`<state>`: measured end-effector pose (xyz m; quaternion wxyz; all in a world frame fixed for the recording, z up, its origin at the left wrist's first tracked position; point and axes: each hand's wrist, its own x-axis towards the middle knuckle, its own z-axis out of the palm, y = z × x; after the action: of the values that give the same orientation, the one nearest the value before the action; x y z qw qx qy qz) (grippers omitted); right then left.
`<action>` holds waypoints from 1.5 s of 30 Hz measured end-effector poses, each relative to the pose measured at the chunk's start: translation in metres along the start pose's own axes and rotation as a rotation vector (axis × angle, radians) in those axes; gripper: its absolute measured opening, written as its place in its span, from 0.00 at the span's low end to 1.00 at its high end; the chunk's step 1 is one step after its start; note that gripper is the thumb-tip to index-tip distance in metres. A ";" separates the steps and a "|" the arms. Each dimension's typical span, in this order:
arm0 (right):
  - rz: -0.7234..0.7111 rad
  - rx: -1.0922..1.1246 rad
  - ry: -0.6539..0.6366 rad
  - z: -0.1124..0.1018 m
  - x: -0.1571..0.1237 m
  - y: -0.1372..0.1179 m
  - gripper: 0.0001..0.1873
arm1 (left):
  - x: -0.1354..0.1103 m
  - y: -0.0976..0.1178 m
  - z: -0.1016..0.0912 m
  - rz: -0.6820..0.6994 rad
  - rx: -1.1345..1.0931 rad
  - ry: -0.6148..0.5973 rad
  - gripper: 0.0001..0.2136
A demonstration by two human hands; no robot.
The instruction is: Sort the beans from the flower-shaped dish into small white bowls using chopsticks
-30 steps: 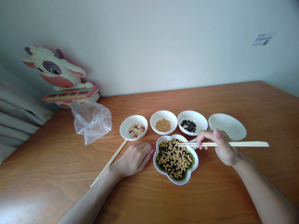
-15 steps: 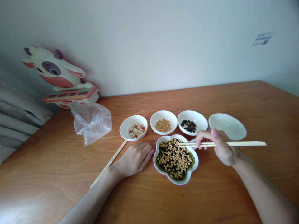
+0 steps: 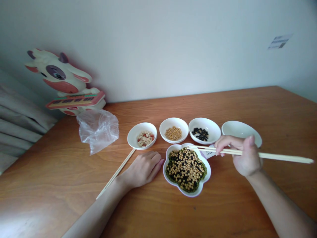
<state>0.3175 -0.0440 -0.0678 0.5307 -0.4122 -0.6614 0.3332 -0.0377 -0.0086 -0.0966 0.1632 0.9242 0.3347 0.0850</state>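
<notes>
A flower-shaped white bowl (image 3: 209,172) holds pale soybeans, black beans and small green beans mixed together. My right hand (image 3: 241,153) is closed around a pair of chopsticks (image 3: 277,157). Their tips are at the upper inside edge of that bowl; whether a bean is between them I cannot tell. Left of the bowl, my left hand (image 3: 145,168) rests on the table with loosely curled fingers, its thumb near the rim. Behind stand a round bowl of black beans (image 3: 201,134), one of soybeans (image 3: 173,133) and one of pale and reddish flat seeds (image 3: 145,138).
A fourth white bowl (image 3: 239,129) stands behind my right hand. Another pair of chopsticks (image 3: 116,172) lies beside my left forearm. A crumpled clear plastic bag (image 3: 99,130) and a cow toy with a keyboard (image 3: 71,82) are at the back left, by the wall.
My right hand has moved slightly right and turned; the chopsticks now slope down to the right, with tips higher near the bowl's rim. My left hand stays put.
</notes>
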 end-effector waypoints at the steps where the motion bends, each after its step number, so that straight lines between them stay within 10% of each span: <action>1: -0.038 0.044 0.082 0.003 0.000 -0.001 0.44 | 0.000 0.000 0.000 -0.001 -0.001 0.001 0.15; 7: -0.131 0.090 0.327 0.033 0.001 0.005 0.40 | -0.001 0.000 0.001 0.005 -0.001 0.008 0.15; 29: 0.070 -0.038 -0.172 0.026 -0.006 0.016 0.43 | -0.001 0.001 -0.001 -0.005 -0.016 0.007 0.15; 45: 0.118 -0.078 -0.164 0.032 -0.005 0.011 0.42 | -0.002 0.002 0.000 -0.002 -0.016 0.023 0.15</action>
<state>0.2892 -0.0437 -0.0868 0.4375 -0.4422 -0.6897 0.3705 -0.0381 -0.0112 -0.0957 0.1669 0.9215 0.3367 0.0980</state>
